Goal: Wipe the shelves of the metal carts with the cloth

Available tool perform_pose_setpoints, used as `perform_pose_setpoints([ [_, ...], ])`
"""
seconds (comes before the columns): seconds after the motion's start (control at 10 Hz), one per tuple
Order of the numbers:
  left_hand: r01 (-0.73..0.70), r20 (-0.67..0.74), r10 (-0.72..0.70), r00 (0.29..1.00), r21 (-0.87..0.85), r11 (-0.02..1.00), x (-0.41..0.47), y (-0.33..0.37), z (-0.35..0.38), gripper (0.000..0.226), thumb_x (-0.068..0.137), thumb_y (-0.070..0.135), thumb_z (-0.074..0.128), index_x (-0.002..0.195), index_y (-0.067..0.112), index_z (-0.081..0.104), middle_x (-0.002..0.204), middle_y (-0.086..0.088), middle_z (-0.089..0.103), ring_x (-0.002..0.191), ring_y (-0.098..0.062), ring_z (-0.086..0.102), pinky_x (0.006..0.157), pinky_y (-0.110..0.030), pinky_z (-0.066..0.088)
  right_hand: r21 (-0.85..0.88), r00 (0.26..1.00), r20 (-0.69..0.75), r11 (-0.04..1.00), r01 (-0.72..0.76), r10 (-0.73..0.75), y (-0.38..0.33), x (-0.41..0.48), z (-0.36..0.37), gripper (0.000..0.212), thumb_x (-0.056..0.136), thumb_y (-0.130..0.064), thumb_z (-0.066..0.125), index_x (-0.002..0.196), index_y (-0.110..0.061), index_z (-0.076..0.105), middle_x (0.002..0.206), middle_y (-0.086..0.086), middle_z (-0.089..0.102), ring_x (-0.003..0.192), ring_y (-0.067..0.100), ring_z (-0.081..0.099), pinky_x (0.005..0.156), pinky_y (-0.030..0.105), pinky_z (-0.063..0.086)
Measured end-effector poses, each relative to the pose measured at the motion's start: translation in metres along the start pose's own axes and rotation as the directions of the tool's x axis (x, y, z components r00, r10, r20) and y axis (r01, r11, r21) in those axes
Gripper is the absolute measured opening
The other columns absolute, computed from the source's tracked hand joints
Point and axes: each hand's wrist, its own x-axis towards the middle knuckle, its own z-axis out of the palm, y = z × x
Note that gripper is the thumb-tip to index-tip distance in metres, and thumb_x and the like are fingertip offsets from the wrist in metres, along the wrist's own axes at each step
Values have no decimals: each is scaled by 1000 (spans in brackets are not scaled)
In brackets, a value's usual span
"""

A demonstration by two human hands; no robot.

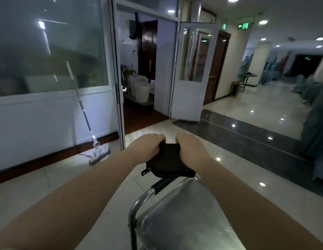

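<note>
Nearest to us, below both wrists, lies the shiny, dented steel top shelf (184, 213) of the metal cart (133, 213). Its bent tubular handle with a black rubber sleeve (162, 184) runs under our left forearm. Just past the shelf's far edge we hold the dark, crumpled black cloth (167, 163) bunched between the two hands. Our left hand (149, 144) grips its upper left corner with curled fingers. Our right hand (191, 147) closes over the upper right, fingers folded down into the fabric. The cloth's lower folds hang at the shelf's end, and we cannot tell whether they touch the metal.

We judge that we are gathering or folding the cloth, with wiping not yet begun on this shelf. The next move calls for lowering the cloth onto the steel, pressing it flat with one hand and drawing it along the surface towards us, corners and rim included.

Well left of the left hand, a grey-handled flat mop (85, 112) leans on the white wall. Beyond the hands, a white-framed glazed door (191, 73) stands open, and white plastic buckets (141, 89) sit in the room behind.
</note>
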Motion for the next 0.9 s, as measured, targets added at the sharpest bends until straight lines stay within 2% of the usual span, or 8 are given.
perform_pose_setpoints([
  [0.2, -181, 21, 184, 983, -107, 978, 97, -65, 75, 30, 98, 14, 44, 119, 21, 64, 97, -6, 67, 94, -23, 59, 79, -33, 47, 74, 964, 30, 961, -265, 264, 48, 65, 66, 12, 90, -4, 47, 97, -12, 53, 101, 7, 53, 95, 24, 51, 78, 30, 36],
  [0.3, -245, -161, 217, 963, -181, 952, 141, -73, 93, 28, 94, 8, 49, 112, 21, 67, 86, -6, 65, 85, -21, 56, 73, -36, 49, 89, 917, -177, 933, -348, 359, 64, 91, 76, 19, 82, 3, 53, 94, -9, 59, 95, 9, 56, 89, 27, 53, 78, 38, 44],
  [0.4, -305, -238, 236, 942, -316, 898, 151, -87, 126, 31, 92, 4, 54, 115, 18, 69, 87, -6, 69, 84, -23, 56, 71, -34, 48, 52, 885, -318, 938, -344, 342, 65, 89, 106, 27, 68, 13, 60, 86, -7, 64, 86, 10, 60, 74, 29, 54, 64, 38, 48],
  [0.5, -306, -135, 275, 952, -407, 860, 128, -106, 186, 32, 91, 4, 56, 117, 17, 69, 95, -12, 70, 88, -32, 62, 71, -39, 52, 35, 880, -242, 910, -413, 408, 47, 58, 169, 36, 58, 14, 67, 85, -9, 66, 87, 10, 61, 73, 31, 56, 61, 38, 48],
  [0.6, -257, 110, 324, 940, -398, 881, 86, -122, 240, 36, 93, 7, 53, 123, 19, 67, 106, -14, 70, 96, -34, 64, 80, -34, 49, 107, 859, 20, 853, -511, 512, 14, 20, 239, 38, 69, 12, 63, 97, -13, 65, 98, 6, 58, 85, 29, 57, 68, 34, 45],
  [0.7, -206, 135, 304, 943, -482, 852, 61, -134, 273, 45, 89, 16, 44, 129, 22, 64, 119, -6, 69, 101, -30, 67, 85, -37, 54, 382, 689, 186, 594, -708, 701, -14, 4, 272, 34, 90, 1, 48, 116, -17, 58, 115, 1, 50, 100, 20, 51, 81, 26, 41],
  [0.8, -139, 179, 274, 945, -541, 830, 62, -133, 275, 42, 94, 18, 45, 132, 25, 60, 123, 1, 67, 108, -21, 62, 92, -30, 48, 442, 640, 82, 548, -710, 764, -26, -1, 281, 35, 90, 3, 48, 117, -16, 60, 118, 1, 51, 102, 16, 52, 89, 24, 44],
  [0.9, -73, 199, 230, 953, -585, 808, 71, -131, 271, 46, 88, 6, 55, 129, 25, 60, 124, 3, 64, 111, -17, 59, 95, -25, 43, 466, 679, 107, 566, -680, 727, -26, -4, 281, 40, 89, 4, 50, 122, -16, 60, 121, 2, 52, 108, 18, 53, 96, 28, 46],
])
